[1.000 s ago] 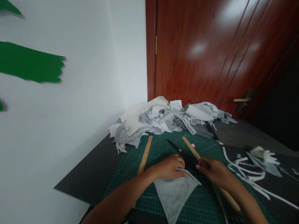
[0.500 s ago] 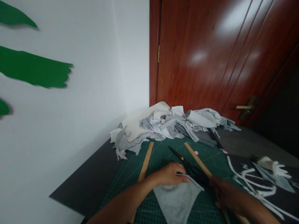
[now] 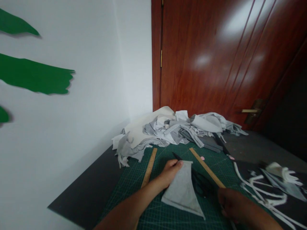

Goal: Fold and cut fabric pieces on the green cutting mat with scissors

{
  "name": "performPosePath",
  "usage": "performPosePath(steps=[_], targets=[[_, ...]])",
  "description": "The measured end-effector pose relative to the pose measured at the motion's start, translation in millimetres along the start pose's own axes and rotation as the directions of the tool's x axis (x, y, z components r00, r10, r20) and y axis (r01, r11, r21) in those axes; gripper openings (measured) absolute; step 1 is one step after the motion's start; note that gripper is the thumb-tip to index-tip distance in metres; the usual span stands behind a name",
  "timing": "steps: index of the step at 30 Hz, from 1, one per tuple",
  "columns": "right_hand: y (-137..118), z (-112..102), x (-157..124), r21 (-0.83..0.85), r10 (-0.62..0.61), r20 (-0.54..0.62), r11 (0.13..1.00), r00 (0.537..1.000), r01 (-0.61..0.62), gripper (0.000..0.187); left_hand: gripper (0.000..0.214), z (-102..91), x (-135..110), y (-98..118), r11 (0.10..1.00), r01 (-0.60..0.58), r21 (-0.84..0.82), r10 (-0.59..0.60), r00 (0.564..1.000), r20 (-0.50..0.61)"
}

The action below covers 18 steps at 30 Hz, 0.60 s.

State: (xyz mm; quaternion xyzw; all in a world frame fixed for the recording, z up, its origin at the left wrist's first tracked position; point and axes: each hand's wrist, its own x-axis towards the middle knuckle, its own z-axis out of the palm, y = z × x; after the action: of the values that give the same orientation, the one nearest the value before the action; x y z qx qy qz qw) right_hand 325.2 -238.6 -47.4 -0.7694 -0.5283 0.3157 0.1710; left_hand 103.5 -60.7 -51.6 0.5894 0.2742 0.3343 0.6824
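Fabric triangle (image 3: 182, 192) pinched at top corner by left hand (image 3: 169, 172); right hand (image 3: 230, 202) beside scissors (image 3: 201, 187), grip unclear.

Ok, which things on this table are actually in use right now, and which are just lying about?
In use: left hand pinching the grey fabric triangle by its top corner; black scissors lying beside it; right hand near their handles; green cutting mat underneath.
Lying about: heap of fabric scraps; left wooden ruler; right wooden ruler; white strips on the right.
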Motion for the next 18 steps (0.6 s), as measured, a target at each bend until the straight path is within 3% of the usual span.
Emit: performPosePath(steps=[2, 4, 7, 8, 10, 12, 14, 16, 17, 18], targets=[[-6, -8, -1, 0.106, -0.083, 0.064, 0.991, 0.994, 0.076, 0.011, 0.059, 1.1, -1, 1, 0.998, 0.008, -0.068, -0.008, 1.000, -0.004], [-11, -20, 1, 0.192, -0.188, 0.009, 0.964, 0.982, 0.183, 0.011, 0.056, 1.7, -2, 1, 0.993, 0.018, -0.119, -0.018, 1.000, -0.002], [-10, -38, 9, 0.244, -0.190, -0.323, 0.930, 0.927, 0.275, 0.027, 0.054, 0.8, -1, 0, 0.979, 0.037, -0.199, -0.039, 0.999, -0.006], [-7, -44, 12, 0.259, -0.126, -0.463, 0.928, 0.878, 0.269, 0.029, 0.054, -0.1, -1, 0, 0.971, 0.045, -0.236, -0.049, 0.999, -0.008], [1, -53, 14, 0.314, 0.078, -0.692, 0.928, 0.718, 0.203, 0.031, 0.052, -2.3, 0, 0, 0.949, 0.072, -0.307, -0.075, 0.997, 0.002], [9, -58, 12, 0.395, 0.290, -0.807, 0.913, 0.514, 0.106, 0.029, 0.050, -4.9, 1, 0, 0.927, 0.104, -0.360, -0.104, 0.994, 0.021], [12, -61, 9, 0.449, 0.409, -0.848, 0.892, 0.335, 0.047, 0.026, 0.048, -7.1, 1, 2, 0.909, 0.128, -0.397, -0.123, 0.992, 0.038], [8, -60, 9, 0.437, 0.404, -0.879, 0.895, 0.254, 0.086, 0.030, 0.047, -8.6, 0, 3, 0.896, 0.141, -0.422, -0.132, 0.990, 0.049], [3, -58, 11, 0.420, 0.376, -0.892, 0.894, 0.250, 0.155, 0.035, 0.047, -8.8, 0, 4, 0.892, 0.147, -0.428, -0.136, 0.989, 0.057], [-4, -53, 14, 0.411, 0.342, -0.898, 0.877, 0.277, 0.249, 0.042, 0.047, -8.7, -1, 4, 0.890, 0.154, -0.430, -0.140, 0.988, 0.065]])
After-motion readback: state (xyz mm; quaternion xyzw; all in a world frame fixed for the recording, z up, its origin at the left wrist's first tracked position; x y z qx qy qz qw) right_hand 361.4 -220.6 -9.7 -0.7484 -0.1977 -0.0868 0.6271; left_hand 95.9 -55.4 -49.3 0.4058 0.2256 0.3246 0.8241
